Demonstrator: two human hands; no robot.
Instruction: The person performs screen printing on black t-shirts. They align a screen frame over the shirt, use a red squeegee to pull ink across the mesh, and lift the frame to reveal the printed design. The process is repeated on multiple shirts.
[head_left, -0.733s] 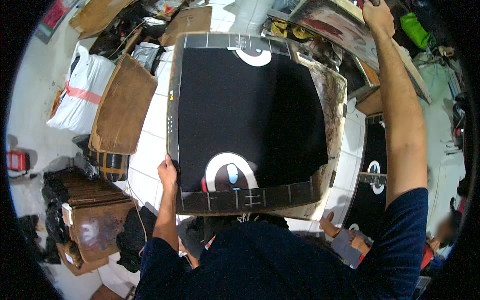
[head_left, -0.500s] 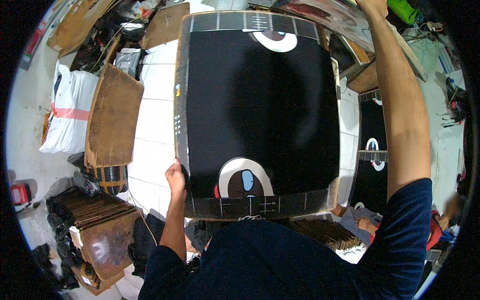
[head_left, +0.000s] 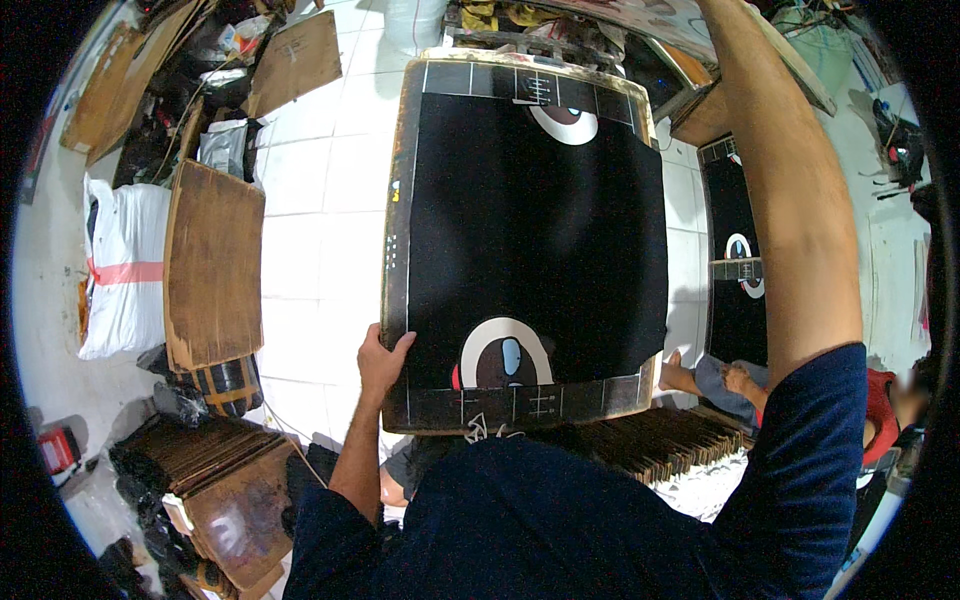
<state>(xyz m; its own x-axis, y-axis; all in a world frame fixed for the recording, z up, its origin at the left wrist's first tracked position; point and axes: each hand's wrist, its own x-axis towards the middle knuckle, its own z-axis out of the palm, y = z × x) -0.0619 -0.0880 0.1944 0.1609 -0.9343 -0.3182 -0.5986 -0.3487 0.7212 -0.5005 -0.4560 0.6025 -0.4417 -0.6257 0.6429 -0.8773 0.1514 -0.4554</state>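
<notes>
A large board (head_left: 395, 290) with dark, white-lined margins lies before me. Black fabric (head_left: 540, 240) covers its middle, with a printed cartoon eye (head_left: 506, 350) at the near end and part of another eye (head_left: 568, 123) at the far end. My left hand (head_left: 380, 362) grips the board's left edge near its close corner, thumb over the rim and the other fingers partly hidden. My right arm stretches up to the top right, beside a tilted framed panel (head_left: 665, 22). The right hand itself lies beyond the picture's upper edge.
A brown board (head_left: 215, 265) leans by a white sack (head_left: 128, 270) on the left. Stacked brown sheets (head_left: 650, 445) sit beyond the near edge. More printed black fabric (head_left: 733, 195) lies at right, near a seated person in red (head_left: 880, 420). White tiles (head_left: 310, 230) cover the floor.
The board sits further right in the picture, its far end lower. My left hand has shifted its hold, the thumb now showing over the edge. My right hand has passed out of the top.
</notes>
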